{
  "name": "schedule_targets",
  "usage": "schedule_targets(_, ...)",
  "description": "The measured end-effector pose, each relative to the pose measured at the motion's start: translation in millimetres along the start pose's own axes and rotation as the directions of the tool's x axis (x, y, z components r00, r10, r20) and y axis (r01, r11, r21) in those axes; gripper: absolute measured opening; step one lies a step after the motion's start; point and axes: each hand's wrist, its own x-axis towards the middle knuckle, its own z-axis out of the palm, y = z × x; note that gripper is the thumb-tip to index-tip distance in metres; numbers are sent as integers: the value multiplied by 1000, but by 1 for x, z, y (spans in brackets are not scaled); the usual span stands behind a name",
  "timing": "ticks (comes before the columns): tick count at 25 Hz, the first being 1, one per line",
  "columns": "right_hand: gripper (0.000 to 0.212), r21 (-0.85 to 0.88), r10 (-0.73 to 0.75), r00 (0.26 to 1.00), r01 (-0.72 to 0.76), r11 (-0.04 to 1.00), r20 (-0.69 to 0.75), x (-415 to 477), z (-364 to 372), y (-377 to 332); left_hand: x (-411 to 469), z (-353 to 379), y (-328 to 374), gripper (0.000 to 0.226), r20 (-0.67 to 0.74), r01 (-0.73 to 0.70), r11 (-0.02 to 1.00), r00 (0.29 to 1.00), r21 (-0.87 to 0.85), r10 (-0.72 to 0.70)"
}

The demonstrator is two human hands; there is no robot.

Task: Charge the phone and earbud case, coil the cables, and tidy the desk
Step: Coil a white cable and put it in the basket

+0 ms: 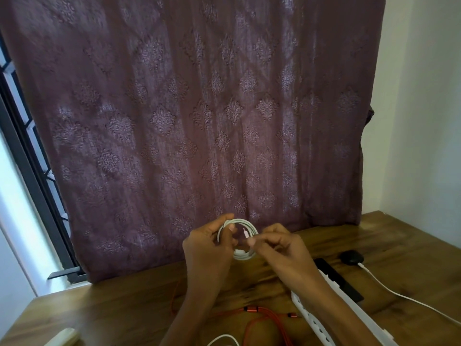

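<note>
White cable coil (245, 242) gripped by left hand (212, 248), right hand (279, 248) pinching its end.

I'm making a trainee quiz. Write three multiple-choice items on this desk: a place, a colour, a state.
1. The earbud case lies: A in a hand; B on the desk, far right; C on the power strip.
2. The metal-plugged cable at the desk's near edge is: A blue; B green; C red.
3. The white cable is: A coiled; B stretched straight; C knotted.
Answers: B, it rests on the wood; C, its strands are red; A, the left hand and right hand hold its loops.
</note>
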Motion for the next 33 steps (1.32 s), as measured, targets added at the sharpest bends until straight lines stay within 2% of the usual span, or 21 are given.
schedule_targets(2, 19, 2, 81, 996, -82, 997, 48, 2, -4, -7, -2, -1, 0, 24, 23, -7, 1000, 1000, 5, 7)
schedule_targets(5, 36, 137, 321, 943, -330, 934, 87, 13, -15, -14, -5, -4, -1, 26, 51, -47, 998, 998, 51, 45)
schedule_targets(7, 40, 218, 405, 903, -428, 877, 143, 17, -20, -18, -7, -6, 1, 26, 81, -61, 996, 995, 62, 56)
schedule_targets(11, 36, 251, 363, 920, -390, 886, 149, 14, -27, -20, -7, -10, 2, 28, 72, -9, 1000, 997, 18, 7)
schedule_targets(14, 15, 57, 288, 956, -291, 955, 59, 10, -31, -20, -3, -14, -5, 27, 56, 136, 977, 990, -164, -129)
schedule_targets(15, 15, 59, 292, 955, -295, 954, 62, 8, -32, -19, -2, -13, -7, 26, 87, 200, 944, 979, -261, -183)
schedule_targets(17, 23, 134, 325, 932, -346, 928, 157, 6, -30, -17, -4, -10, -6, 24, 187, 328, 843, 944, -426, -273)
schedule_targets(19, 29, 169, 334, 909, -380, 909, 248, 5, -28, -13, -9, -8, -3, 21, 282, 421, 780, 904, -463, -320)
schedule_targets(20, 30, 175, 331, 906, -382, 907, 264, 5, -28, -11, -10, -7, -3, 20, 322, 444, 789, 888, -425, -327)
schedule_targets(22, 27, 151, 323, 912, -367, 918, 250, 8, -28, -8, -10, -7, -6, 28, 403, 422, 870, 864, -254, -302)
schedule_targets(25, 24, 115, 285, 925, -321, 940, 252, 11, -28, -10, -1, -8, -5, 39, 500, 264, 964, 841, -42, -209)
schedule_targets(29, 21, 78, 250, 926, -282, 956, 283, 12, -28, -9, 5, -12, 1, 21, 535, 230, 970, 830, -73, -157)
schedule_targets(31, 20, 93, 240, 928, -276, 957, 284, 11, -28, -8, 4, -12, 1, 20, 463, 197, 979, 874, -60, -147)
schedule_targets(33, 15, 143, 217, 954, -249, 958, 209, 11, -28, -4, 0, -10, 1, 19, 355, 182, 978, 925, -99, -137)
